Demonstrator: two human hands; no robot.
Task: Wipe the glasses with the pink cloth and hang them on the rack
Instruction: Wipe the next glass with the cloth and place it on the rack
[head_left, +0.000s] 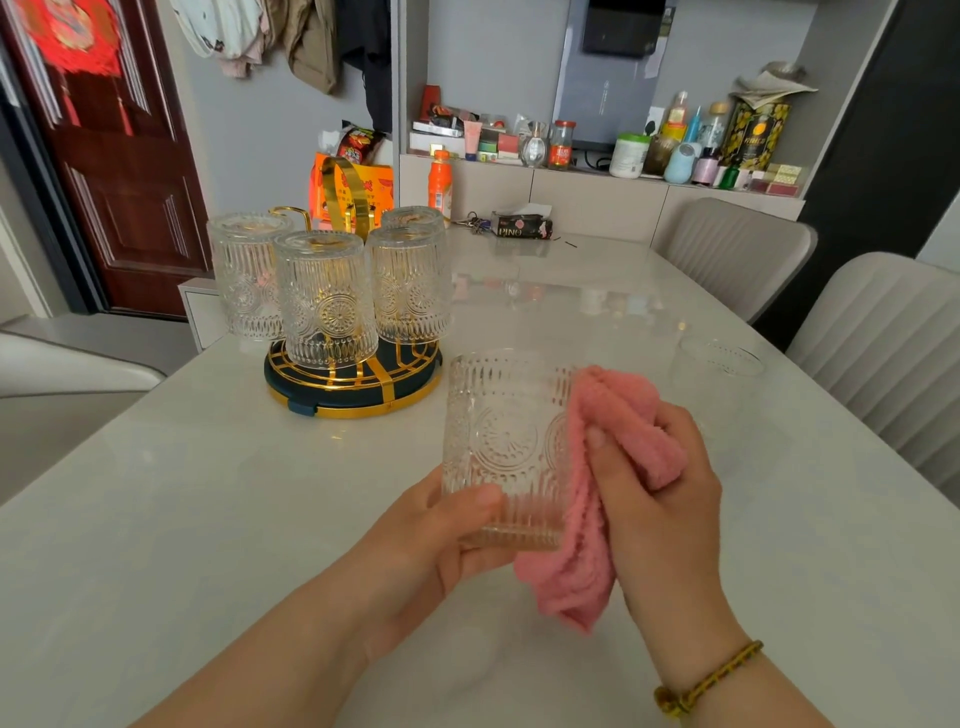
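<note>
Tumbler (506, 447) of embossed clear glass, upright, is held above the tabletop (208, 493) at about 6 o'clock in the view. The left hand (441, 540) grips its base, thumb across the ribbed lower wall. The right hand (660, 493) clutches the pink cloth (613, 467) and presses it to the tumbler's right side. At 10 o'clock the gold rack (353, 384) carries four inverted glasses (324, 299). Another clear glass (719, 364) stands at 2 o'clock.
</note>
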